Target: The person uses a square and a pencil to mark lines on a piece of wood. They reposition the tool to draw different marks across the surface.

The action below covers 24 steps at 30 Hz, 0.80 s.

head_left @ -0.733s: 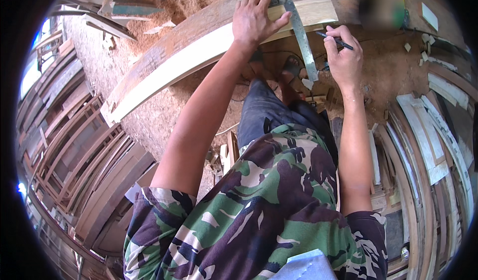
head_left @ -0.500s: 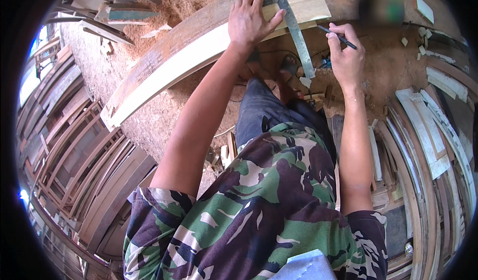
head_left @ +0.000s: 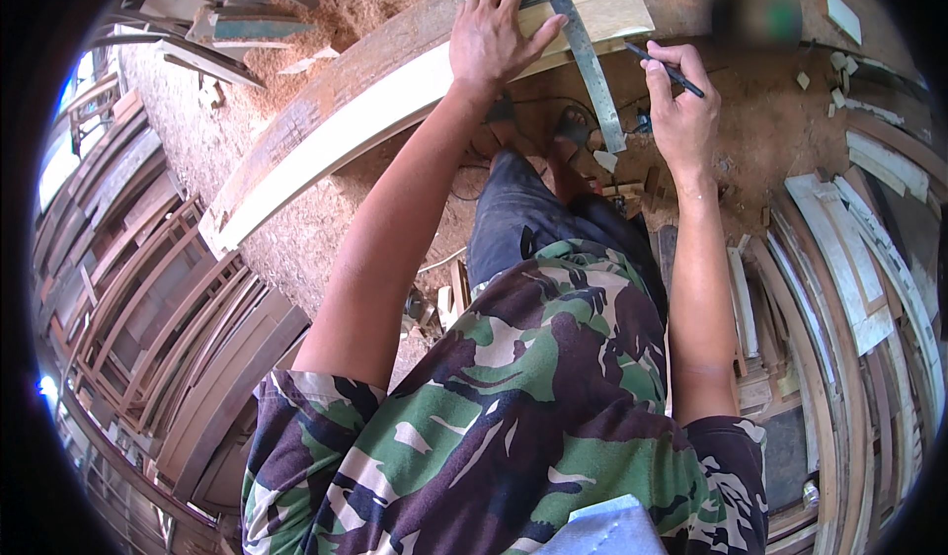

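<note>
A long pale wooden board (head_left: 346,138) lies along a workbench (head_left: 281,145). On its right part rests a metal try square (head_left: 590,76), its blade crossing the board and sticking out past the near edge. My left hand (head_left: 491,41) presses down on the board and the square's dark stock, fingers over the far side and thumb stretched toward the blade. In my right hand (head_left: 681,106) is a slim black pen (head_left: 674,78), pinched between thumb and fingers. Its tip points at the board's near edge, right of the blade; contact is too small to tell.
Stacked wooden strips stand at the left (head_left: 148,308) and at the right (head_left: 839,357). Wood shavings (head_left: 346,12) and offcuts (head_left: 262,30) lie beyond the bench. Below it, my sandalled feet (head_left: 573,125) stand near a cable and scraps. A blurred dark patch covers the far right bench.
Both hands have shifted only very slightly to the left. The pen tip stays by the board's near edge, and the board and square look nearly unmoved.
</note>
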Available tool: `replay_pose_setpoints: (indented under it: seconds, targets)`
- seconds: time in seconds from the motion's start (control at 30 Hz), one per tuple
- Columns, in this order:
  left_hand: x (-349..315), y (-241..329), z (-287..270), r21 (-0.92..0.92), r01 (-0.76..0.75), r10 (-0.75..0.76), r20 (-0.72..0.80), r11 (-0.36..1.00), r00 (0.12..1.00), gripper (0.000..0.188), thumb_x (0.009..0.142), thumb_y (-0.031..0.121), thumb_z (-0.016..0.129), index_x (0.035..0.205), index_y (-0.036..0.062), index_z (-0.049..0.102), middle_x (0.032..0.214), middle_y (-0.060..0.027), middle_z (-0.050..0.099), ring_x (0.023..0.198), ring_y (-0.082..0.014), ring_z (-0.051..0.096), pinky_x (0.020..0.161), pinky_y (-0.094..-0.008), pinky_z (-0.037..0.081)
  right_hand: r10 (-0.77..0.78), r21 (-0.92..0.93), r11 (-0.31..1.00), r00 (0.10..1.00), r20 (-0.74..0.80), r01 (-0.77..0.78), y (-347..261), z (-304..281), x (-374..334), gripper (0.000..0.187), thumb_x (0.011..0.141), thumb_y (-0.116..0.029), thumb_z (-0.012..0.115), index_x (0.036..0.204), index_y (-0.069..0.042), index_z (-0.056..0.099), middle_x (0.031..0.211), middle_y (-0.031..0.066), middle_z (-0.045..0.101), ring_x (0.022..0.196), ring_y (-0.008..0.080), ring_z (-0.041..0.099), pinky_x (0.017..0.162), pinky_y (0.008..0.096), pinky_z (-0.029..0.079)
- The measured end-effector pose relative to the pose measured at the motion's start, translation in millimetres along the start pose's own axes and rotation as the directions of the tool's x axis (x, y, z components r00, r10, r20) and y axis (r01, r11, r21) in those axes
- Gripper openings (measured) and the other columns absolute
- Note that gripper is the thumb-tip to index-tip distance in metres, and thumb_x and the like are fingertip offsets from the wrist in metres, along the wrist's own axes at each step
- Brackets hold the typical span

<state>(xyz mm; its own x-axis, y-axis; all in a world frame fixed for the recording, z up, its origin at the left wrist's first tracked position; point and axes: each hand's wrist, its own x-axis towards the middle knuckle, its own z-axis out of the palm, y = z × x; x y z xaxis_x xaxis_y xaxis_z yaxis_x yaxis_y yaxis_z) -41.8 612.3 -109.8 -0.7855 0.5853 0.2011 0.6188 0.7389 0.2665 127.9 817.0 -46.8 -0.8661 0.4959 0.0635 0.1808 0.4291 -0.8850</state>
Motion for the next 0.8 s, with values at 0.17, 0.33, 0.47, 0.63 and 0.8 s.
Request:
replay_pose_setpoints:
  seconds: [0.17, 0.33, 0.47, 0.63, 0.8]
  targets:
    - [-1, 1, -2, 0.003, 0.005, -0.005, 0.004, 1.000, 1.000, 0.077, 0.096, 0.074, 0.068, 0.135, 0.0078, 0.071, 0.116, -0.0178, 0.068, 0.113, -0.0365, 0.066, 0.101, -0.0471, 0.054, -0.024, 0.014, 1.000, 1.000, 0.012, 0.024, -1, 5, 4, 0.013, 0.099, -0.010, 0.074, 0.110, -0.003, 0.070, 0.102, 0.0145, 0.080, 0.097, 0.0341, 0.077, 0.088, 0.0434, 0.059]
    - [1, 4, -4, -0.005, 0.010, -0.010, 0.011, 1.000, 1.000, 0.076, 0.096, 0.074, 0.068, 0.134, 0.0084, 0.071, 0.116, -0.0174, 0.069, 0.113, -0.0358, 0.066, 0.101, -0.0458, 0.053, -0.093, 0.040, 0.995, 0.994, 0.054, 0.091, -2, 16, 14, 0.013, 0.099, -0.013, 0.076, 0.110, -0.007, 0.074, 0.097, 0.0132, 0.080, 0.093, 0.0345, 0.076, 0.083, 0.0439, 0.058]
    - [1, 4, -3, -0.017, -0.001, 0.000, -0.025, 1.000, 1.000, 0.074, 0.094, 0.070, 0.074, 0.133, 0.0076, 0.072, 0.112, -0.0169, 0.069, 0.110, -0.0378, 0.067, 0.097, -0.0485, 0.056, -0.149, -0.037, 0.988, 0.986, 0.073, 0.152, 3, 22, 18, 0.013, 0.099, -0.015, 0.076, 0.111, -0.010, 0.076, 0.099, 0.0114, 0.081, 0.092, 0.0357, 0.075, 0.083, 0.0448, 0.057]
    - [0, 3, -2, -0.015, -0.005, 0.005, -0.039, 1.000, 0.999, 0.073, 0.093, 0.070, 0.075, 0.132, 0.0076, 0.072, 0.112, -0.0168, 0.069, 0.108, -0.0380, 0.067, 0.096, -0.0485, 0.057, -0.176, -0.103, 0.977, 0.978, 0.113, 0.187, -4, 22, 21, 0.012, 0.099, -0.018, 0.075, 0.109, -0.012, 0.076, 0.102, 0.0084, 0.082, 0.092, 0.0330, 0.075, 0.095, 0.0445, 0.054]
    - [0, 4, -1, -0.010, 0.012, -0.012, -0.008, 1.000, 1.000, 0.075, 0.094, 0.073, 0.069, 0.132, 0.0083, 0.072, 0.114, -0.0167, 0.071, 0.111, -0.0358, 0.066, 0.100, -0.0465, 0.054, -0.149, -0.281, 0.935, 0.959, 0.243, 0.216, -12, 8, 17, 0.011, 0.100, -0.021, 0.072, 0.106, -0.013, 0.073, 0.103, 0.0048, 0.081, 0.096, 0.0306, 0.075, 0.112, 0.0523, 0.044]
